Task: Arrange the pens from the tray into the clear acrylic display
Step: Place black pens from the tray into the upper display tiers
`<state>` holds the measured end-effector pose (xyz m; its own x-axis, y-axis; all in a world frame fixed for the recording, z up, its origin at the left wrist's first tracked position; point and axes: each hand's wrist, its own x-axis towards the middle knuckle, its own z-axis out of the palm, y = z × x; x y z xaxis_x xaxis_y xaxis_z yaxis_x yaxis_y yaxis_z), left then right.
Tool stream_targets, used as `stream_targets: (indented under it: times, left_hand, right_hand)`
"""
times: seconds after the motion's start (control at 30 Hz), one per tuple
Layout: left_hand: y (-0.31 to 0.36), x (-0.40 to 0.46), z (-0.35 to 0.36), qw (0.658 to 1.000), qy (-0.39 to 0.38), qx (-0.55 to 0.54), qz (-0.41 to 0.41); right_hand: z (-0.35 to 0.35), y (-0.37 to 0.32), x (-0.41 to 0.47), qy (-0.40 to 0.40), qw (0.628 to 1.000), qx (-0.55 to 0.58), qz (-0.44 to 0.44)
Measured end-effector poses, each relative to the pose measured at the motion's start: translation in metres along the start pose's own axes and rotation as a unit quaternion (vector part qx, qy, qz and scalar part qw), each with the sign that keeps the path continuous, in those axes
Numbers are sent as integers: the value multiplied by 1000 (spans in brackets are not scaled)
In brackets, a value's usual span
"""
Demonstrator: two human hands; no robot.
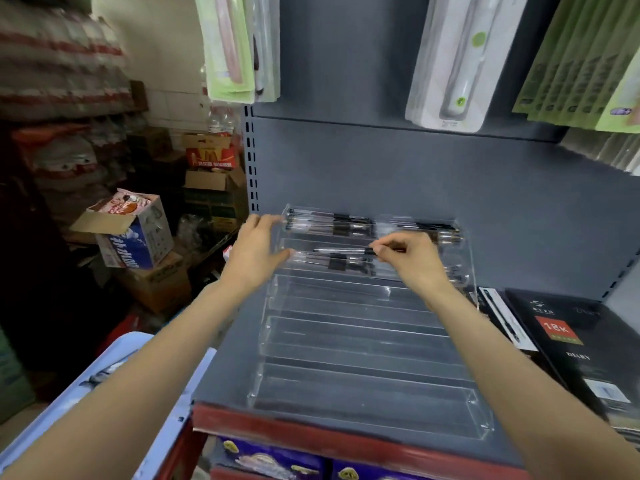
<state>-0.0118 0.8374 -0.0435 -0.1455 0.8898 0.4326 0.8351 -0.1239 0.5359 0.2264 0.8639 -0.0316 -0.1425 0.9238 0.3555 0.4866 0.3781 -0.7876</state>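
Two bare arms reach over a dark grey shelf [214, 382] with a red front edge, backed by a grey panel; cardboard boxes [135, 237] crowd the left of the frame and black diary books [568, 344] lie at lower right. Centre frame sits the clear acrylic display [360, 341], stepped in long glossy troughs (only the upper rows hold pens). The right hand [412, 258] pinches a slim black-and-clear pen [341, 250] over the second row. The left hand [256, 251] is spread wide, fingertips touching the display's upper left corner. A pale blue tray [114, 368] shows at lower left.
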Motion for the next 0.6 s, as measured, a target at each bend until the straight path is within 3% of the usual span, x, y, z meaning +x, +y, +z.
stream_targets:
  times: [0.1,0.17,0.4,0.6]
  left_hand:
    - [-12,2,-9,992,-111,-53,-25]
    - [-17,0,-10,985,-142,-89,-36]
    - [-22,-1,-11,979,-142,-144,-37]
    - [-23,-2,-11,979,-146,-139,-28]
  right_hand:
    - [13,-8,4,-18,997,-66,-24]
    - [20,-11,6,-26,995,-93,-14]
    - [38,-12,11,-56,988,-140,-15]
    - [43,-17,12,-133,973,-188,-23]
